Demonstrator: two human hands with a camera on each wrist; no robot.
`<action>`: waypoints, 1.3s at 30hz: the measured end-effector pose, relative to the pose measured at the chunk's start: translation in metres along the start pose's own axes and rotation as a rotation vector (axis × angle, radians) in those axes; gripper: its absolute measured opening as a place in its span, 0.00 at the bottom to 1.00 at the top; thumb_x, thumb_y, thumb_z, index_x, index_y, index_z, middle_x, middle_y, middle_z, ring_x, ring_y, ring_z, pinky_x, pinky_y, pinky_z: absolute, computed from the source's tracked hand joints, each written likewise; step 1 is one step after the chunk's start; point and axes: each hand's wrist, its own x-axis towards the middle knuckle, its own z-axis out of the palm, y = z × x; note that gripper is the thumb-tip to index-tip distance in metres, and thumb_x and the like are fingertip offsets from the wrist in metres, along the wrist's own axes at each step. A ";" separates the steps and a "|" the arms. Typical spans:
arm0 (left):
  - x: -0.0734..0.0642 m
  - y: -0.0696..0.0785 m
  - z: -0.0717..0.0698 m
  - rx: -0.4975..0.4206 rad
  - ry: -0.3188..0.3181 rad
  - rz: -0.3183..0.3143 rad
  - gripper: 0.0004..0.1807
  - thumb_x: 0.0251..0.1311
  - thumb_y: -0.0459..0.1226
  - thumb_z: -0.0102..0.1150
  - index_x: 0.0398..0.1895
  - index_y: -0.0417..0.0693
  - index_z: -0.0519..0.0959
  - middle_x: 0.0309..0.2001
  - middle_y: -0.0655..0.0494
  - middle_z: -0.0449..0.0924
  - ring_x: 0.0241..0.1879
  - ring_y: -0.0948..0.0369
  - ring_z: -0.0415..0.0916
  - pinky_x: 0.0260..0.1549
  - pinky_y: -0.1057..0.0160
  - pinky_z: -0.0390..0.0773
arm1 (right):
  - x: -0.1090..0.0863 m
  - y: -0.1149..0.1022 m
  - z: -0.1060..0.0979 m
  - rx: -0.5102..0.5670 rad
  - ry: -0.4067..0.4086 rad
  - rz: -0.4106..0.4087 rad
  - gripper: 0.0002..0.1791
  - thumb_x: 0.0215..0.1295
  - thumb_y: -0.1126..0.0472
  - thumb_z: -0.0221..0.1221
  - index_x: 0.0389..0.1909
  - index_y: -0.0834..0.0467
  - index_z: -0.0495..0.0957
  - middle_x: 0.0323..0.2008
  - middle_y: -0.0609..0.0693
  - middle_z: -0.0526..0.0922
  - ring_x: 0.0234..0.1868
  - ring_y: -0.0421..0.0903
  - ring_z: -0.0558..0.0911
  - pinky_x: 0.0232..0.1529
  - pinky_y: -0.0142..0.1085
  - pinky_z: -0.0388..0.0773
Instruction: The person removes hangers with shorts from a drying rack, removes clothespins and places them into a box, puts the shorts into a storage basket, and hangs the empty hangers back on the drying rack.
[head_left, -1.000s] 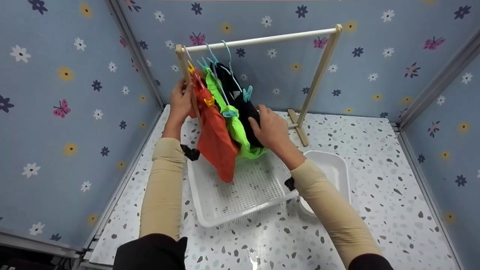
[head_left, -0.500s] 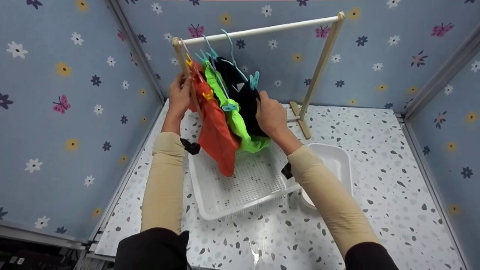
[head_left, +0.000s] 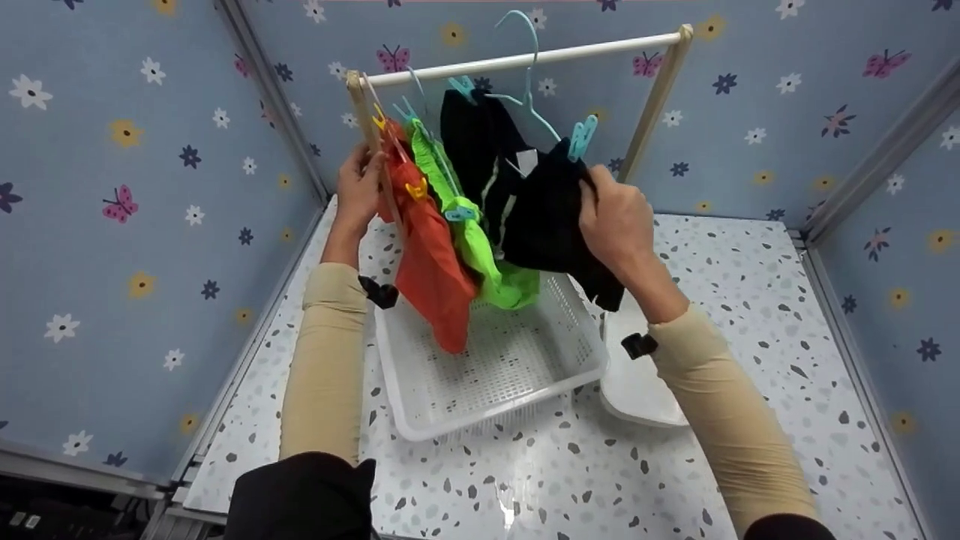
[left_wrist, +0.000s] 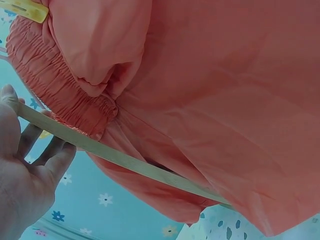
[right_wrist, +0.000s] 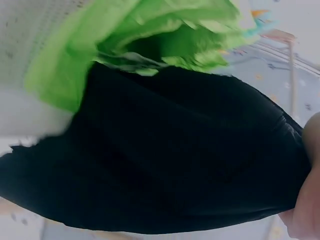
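My left hand (head_left: 360,186) holds the left wooden post (left_wrist: 125,159) of a small clothes rack, thumb and fingers on either side of it. My right hand (head_left: 619,217) grips a black pair of shorts (head_left: 547,217) at its waist, just below a light-blue clothes peg (head_left: 582,138). Pegged to the same light-blue hanger (head_left: 529,82), the shorts hang with that hanger's hook above the white rail (head_left: 600,49). Orange shorts (head_left: 435,270) with yellow pegs hang beside the left post. Between the orange and black ones hangs a neon-green garment (head_left: 480,255).
Under the clothes lies a white perforated basket (head_left: 495,409). To its right, partly behind my right arm, is a smaller white tray (head_left: 637,394). The rack's right post (head_left: 660,97) rises behind my right hand. Patterned walls (head_left: 135,225) enclose the speckled table (head_left: 750,315).
My right hand takes hold of the black shorts and draws them right, away from the green garment. Their hanger's hook rises off the rail. The left hand stays on the post.
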 end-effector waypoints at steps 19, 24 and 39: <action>-0.008 0.012 0.001 -0.004 -0.002 0.047 0.21 0.70 0.44 0.49 0.62 0.45 0.73 0.53 0.34 0.72 0.44 0.51 0.72 0.38 0.62 0.72 | -0.038 0.026 -0.099 -0.073 0.194 -0.225 0.09 0.69 0.60 0.57 0.31 0.60 0.79 0.17 0.55 0.76 0.14 0.51 0.73 0.15 0.45 0.64; -0.001 -0.002 0.001 0.002 0.017 0.029 0.23 0.72 0.44 0.48 0.65 0.44 0.71 0.54 0.36 0.72 0.49 0.45 0.70 0.40 0.61 0.71 | -0.047 0.032 -0.116 -0.084 0.203 -0.254 0.08 0.68 0.61 0.58 0.31 0.60 0.79 0.17 0.54 0.76 0.13 0.50 0.71 0.15 0.43 0.62; 0.004 -0.006 0.001 -0.059 0.014 0.025 0.20 0.71 0.41 0.50 0.63 0.45 0.73 0.54 0.34 0.71 0.47 0.45 0.69 0.39 0.62 0.71 | -0.063 0.039 -0.171 0.089 0.201 -0.402 0.08 0.60 0.64 0.60 0.30 0.63 0.86 0.23 0.55 0.84 0.16 0.46 0.74 0.27 0.25 0.67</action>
